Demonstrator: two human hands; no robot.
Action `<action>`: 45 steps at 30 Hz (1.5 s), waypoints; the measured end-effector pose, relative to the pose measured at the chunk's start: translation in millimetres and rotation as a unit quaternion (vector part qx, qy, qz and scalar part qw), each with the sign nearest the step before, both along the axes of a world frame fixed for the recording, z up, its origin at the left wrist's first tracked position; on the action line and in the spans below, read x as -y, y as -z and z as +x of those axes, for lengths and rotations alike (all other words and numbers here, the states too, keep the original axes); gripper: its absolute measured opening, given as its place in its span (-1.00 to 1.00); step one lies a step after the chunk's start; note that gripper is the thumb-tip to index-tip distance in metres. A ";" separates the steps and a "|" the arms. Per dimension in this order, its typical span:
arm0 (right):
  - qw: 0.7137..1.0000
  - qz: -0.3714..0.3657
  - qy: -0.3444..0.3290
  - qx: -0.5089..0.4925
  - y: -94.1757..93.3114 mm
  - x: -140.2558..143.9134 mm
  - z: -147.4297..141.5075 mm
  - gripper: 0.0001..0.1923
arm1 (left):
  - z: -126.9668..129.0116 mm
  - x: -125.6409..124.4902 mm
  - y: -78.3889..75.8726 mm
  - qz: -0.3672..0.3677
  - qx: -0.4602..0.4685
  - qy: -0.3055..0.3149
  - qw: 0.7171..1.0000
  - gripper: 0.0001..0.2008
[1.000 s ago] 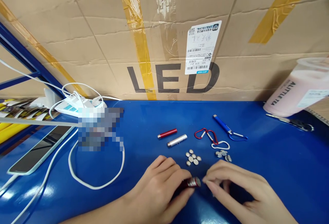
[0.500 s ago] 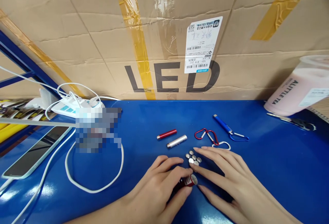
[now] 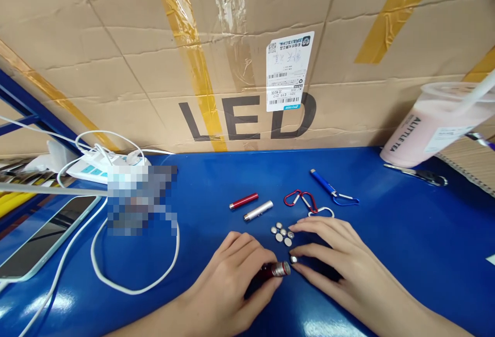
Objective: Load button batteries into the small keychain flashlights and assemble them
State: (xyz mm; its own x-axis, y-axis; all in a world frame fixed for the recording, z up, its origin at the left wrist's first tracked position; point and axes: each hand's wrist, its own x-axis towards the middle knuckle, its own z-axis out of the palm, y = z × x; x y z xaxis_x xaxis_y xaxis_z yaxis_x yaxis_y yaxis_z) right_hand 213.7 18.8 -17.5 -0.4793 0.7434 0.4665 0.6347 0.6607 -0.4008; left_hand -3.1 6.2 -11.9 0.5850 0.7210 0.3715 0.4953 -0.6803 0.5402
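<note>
While left hand (image 3: 232, 280) grips red tube (image 3: 273, 271), button cell (image 3: 294, 259) beside

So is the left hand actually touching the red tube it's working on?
Touching. The head view shows the left hand wrapped around the red tube, fingers closed over its body with only the threaded silver end showing.

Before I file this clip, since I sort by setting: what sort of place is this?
Probably a small assembly or packing bench in a workshop or stockroom. A big cardboard box marked LED stands behind the blue table, where small flashlights and button batteries lie loose.
</note>
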 end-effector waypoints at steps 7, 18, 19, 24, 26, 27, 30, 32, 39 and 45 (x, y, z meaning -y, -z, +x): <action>0.999 -0.038 -0.006 -0.013 -1.4 -1.1 0.0 -0.90 | 1.2 0.3 1.7 0.017 -0.008 -0.013 1.000 -0.90; 0.989 0.023 0.027 -0.145 -16.5 6.5 -5.7 -0.89 | 0.6 0.8 0.5 0.037 -0.010 0.001 0.999 -0.85; 0.989 0.028 0.018 -0.146 -17.0 7.6 -6.4 -0.90 | 0.4 0.7 0.3 0.038 -0.012 0.009 0.999 -0.84; 0.990 0.021 -0.027 -0.134 -17.6 11.3 -8.9 -0.91 | 0.5 -0.6 -5.3 0.057 -0.035 0.037 0.997 -0.79; 0.991 0.006 -0.036 -0.132 -18.4 11.4 -9.8 -0.89 | 0.7 -1.0 -7.9 0.064 -0.043 0.041 0.996 -0.77; 0.990 0.001 -0.042 -0.133 -19.0 11.1 -10.2 -0.88 | 0.7 -1.0 -8.8 0.067 -0.046 0.042 0.996 -0.77; 0.989 -0.007 -0.059 -0.138 -20.3 10.0 -10.5 -0.89 | 0.5 -0.5 -10.0 0.074 -0.052 0.047 0.995 -0.76; 0.989 -0.016 -0.072 -0.127 -20.2 9.6 -9.8 -0.90 | 0.2 0.0 -10.1 0.076 -0.055 0.049 0.994 -0.77; 0.991 -0.058 -0.091 -0.085 -17.6 11.0 -7.2 -0.90 | -1.4 1.0 -9.4 0.051 -0.062 0.019 0.997 -0.79; 0.982 -0.085 -0.048 -0.161 -13.1 8.2 -6.7 -0.81 | -2.1 1.2 0.6 0.047 -0.013 0.003 0.999 -0.81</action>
